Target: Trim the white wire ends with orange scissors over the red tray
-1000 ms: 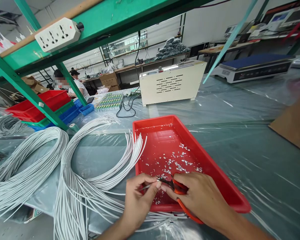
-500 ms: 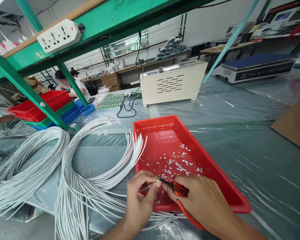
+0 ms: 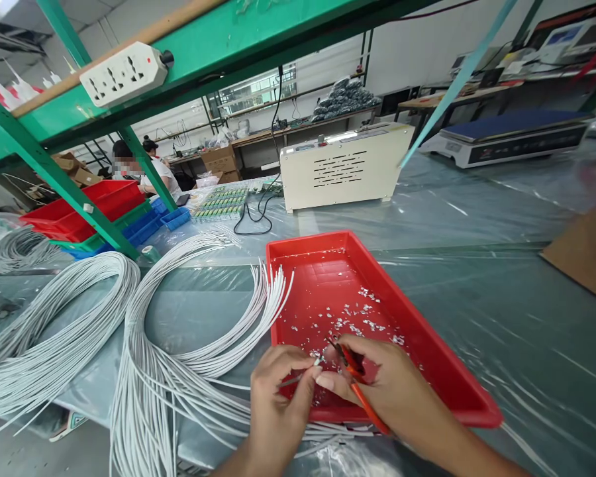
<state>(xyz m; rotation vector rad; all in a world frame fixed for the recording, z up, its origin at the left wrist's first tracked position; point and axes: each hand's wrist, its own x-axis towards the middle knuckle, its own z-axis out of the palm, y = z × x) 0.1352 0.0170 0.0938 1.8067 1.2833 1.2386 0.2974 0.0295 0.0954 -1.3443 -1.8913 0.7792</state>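
Between thumb and forefinger, my left hand pinches a thin cable close to its pale tip. My right hand is closed round a pair of orange-handled cutters, whose dark jaws point up and left, a little apart from the cable tip. Its thumb reaches close to the left fingertips. Both hands are over the near end of a red tray. Small silvery scraps lie scattered on the tray floor. A looped bundle of white cables spreads to the left, some ends resting over the tray's edge.
Another white cable coil lies at far left. Behind the tray stand a cream metal box and a blue-topped scale. Stacked red, green and blue bins sit back left. A green shelf frame crosses overhead; a person sits beyond.
The cutters' jaws have moved off the cable tip, up and to the right, with my right hand. My left hand keeps its pinch, slightly lower.
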